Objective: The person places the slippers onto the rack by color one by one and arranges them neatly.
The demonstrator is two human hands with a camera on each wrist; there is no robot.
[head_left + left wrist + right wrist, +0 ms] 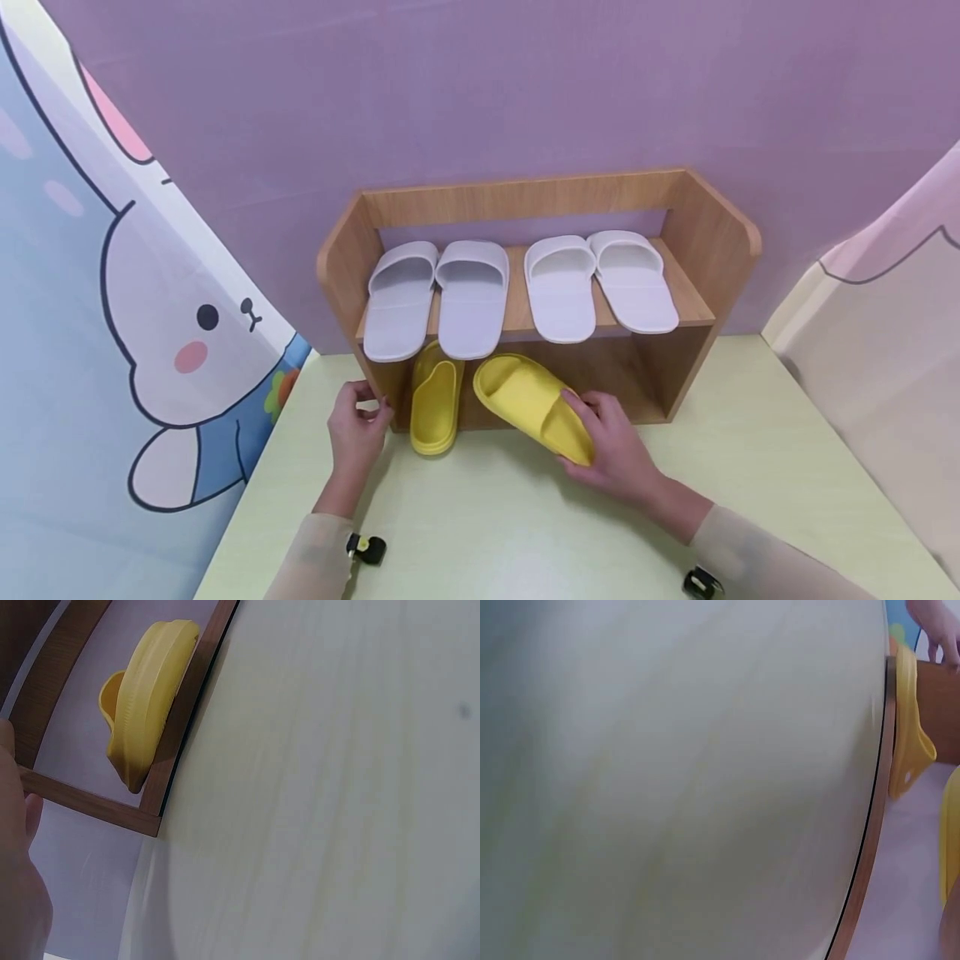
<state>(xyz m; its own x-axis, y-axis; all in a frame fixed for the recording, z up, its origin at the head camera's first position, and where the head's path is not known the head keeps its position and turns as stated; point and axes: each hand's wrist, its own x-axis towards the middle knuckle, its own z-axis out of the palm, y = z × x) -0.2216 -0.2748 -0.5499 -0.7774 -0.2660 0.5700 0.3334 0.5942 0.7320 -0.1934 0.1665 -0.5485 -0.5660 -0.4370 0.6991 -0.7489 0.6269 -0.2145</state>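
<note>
My right hand [617,448] grips a yellow slipper [525,398] by its open end, fingers and thumb on either side. This slipper is tilted in front of the lower level of a small wooden shoe rack [517,198], strap end toward the rack. Its mate, another yellow slipper [435,410], sits on the lower level at the left, its front poking out past the edge. At the rack's left side panel [86,804], my left hand [358,427] pinches the front edge between thumb and fingers. In the right wrist view the held slipper [950,832] shows only partly.
Two pairs of white slippers, one on the left [472,296] and one on the right [562,292], line the upper shelf, fronts overhanging. The rack stands on a pale table [480,517] against a purple backdrop [510,92]. A rabbit-print cloth [187,317] hangs at the left.
</note>
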